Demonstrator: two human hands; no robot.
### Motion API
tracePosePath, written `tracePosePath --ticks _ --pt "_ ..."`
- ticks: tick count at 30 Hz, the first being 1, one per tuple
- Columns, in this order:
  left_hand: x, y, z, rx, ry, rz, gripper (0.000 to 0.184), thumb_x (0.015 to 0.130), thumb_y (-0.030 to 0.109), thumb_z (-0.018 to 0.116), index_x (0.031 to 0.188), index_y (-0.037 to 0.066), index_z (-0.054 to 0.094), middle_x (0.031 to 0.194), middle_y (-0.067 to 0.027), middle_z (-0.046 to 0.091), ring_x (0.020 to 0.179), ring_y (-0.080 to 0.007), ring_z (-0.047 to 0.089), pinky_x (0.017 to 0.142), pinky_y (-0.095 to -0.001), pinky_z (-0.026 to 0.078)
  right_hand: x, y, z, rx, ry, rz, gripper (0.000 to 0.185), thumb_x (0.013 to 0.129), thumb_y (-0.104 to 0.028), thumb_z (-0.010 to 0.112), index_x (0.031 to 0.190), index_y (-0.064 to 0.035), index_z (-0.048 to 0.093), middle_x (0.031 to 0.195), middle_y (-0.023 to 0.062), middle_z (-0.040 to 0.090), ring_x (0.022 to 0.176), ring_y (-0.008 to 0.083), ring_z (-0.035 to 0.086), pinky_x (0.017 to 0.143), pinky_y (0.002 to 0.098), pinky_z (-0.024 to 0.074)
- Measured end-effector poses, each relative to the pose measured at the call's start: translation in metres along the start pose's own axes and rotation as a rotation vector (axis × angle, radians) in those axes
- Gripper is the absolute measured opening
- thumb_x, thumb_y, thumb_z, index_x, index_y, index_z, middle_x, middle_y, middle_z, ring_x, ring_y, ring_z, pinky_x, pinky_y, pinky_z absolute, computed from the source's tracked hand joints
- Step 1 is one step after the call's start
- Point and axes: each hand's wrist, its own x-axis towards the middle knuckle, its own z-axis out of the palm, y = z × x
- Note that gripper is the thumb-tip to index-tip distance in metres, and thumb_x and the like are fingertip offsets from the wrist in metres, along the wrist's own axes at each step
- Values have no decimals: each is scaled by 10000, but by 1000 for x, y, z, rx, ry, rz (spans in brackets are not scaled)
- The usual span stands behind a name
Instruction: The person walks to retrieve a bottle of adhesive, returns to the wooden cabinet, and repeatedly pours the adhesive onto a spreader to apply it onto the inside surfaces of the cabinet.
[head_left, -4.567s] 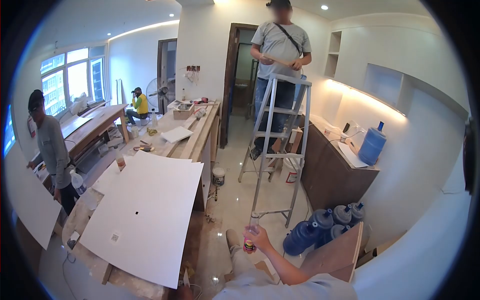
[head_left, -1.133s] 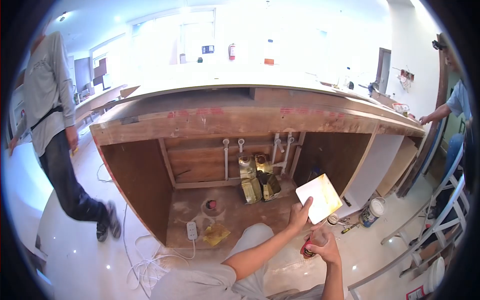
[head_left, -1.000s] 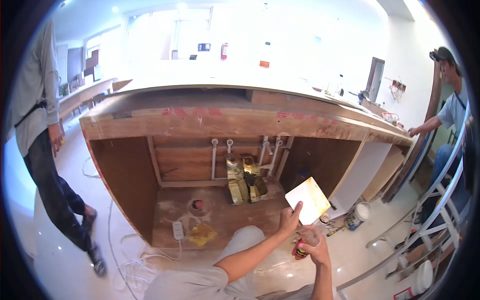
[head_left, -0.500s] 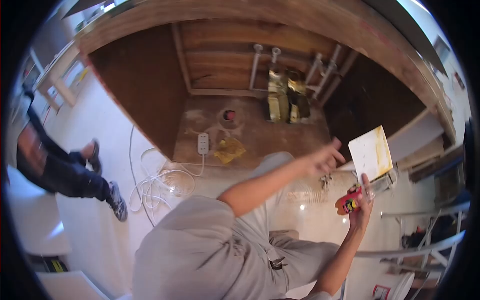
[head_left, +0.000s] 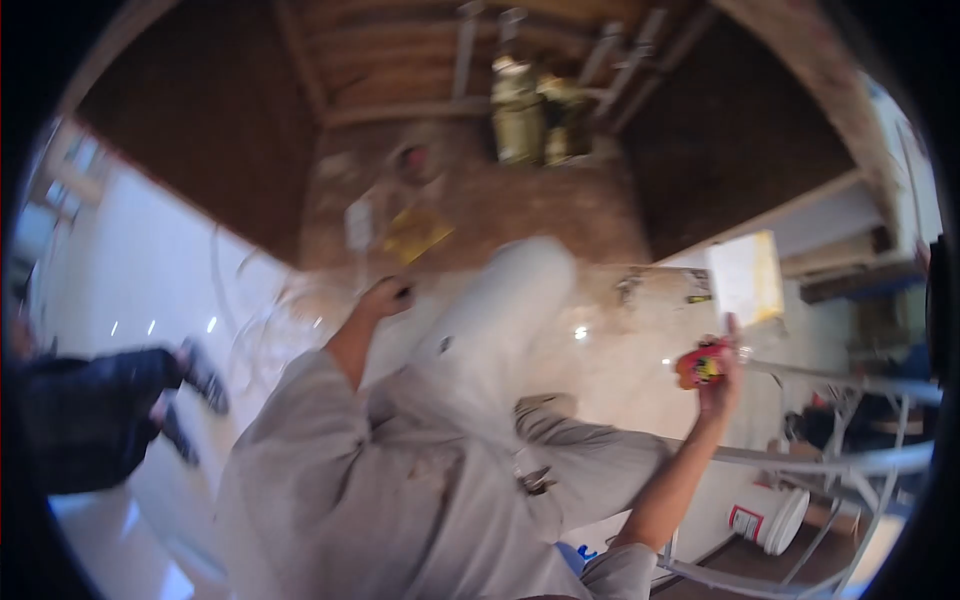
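Observation:
My right hand [head_left: 720, 388] grips a small plastic drink bottle [head_left: 702, 366] with a red and yellow label and orange contents at its base. The same hand holds up a flat white square plate [head_left: 740, 280] with a yellow smear along its edge. My left hand [head_left: 388, 297] is beside my knee, with its fingers curled. A dark spot shows at its fingers, too blurred to name. Just beyond that hand, a crumpled yellow sheet [head_left: 417, 235] and a white power strip [head_left: 358, 225] lie on the cabinet floor.
Gold-wrapped bundles [head_left: 520, 125] stand by pipes inside the open wooden cabinet [head_left: 210, 130]. Loose white cable [head_left: 275, 345] lies at left, near another person's legs [head_left: 110, 405]. A metal ladder [head_left: 800, 470] and a white bucket [head_left: 775, 517] are at right.
My left hand has swung from near the white plate to the left side of my knee. My right hand still holds the bottle and plate. The view has shifted downward.

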Motion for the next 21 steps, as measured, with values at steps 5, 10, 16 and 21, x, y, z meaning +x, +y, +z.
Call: tracePosePath --ticks 5,10,16,21 --pt "-19 -4 54 12 -107 -145 241 716 255 697 770 26 645 741 -163 633 695 -338 613 645 -375 498 -7 5 -8 22 18 28 716 803 -182 645 1393 4 286 953 79 556 909 167 561 838 310 487" --pt "29 -25 54 94 486 -127 265 752 276 682 725 17 630 727 -136 642 635 -284 585 607 -403 455 -12 0 8 -50 43 34 738 799 -211 652 1398 1 277 926 83 585 896 163 566 790 286 499" --pt "171 -57 -13 423 154 -237 393 844 372 594 989 7 595 946 -119 625 868 -228 575 754 -378 451 -11 17 -12 -171 161 55 558 699 -112 681 1195 62 493 1005 96 593 904 163 564 785 333 474" --pt "219 -25 -92 429 219 -261 414 877 357 561 1096 5 540 1040 -115 591 962 -224 546 818 -361 437 -2 11 3 22 118 49 643 740 -98 690 1322 -24 424 908 56 597 846 131 592 789 279 487"
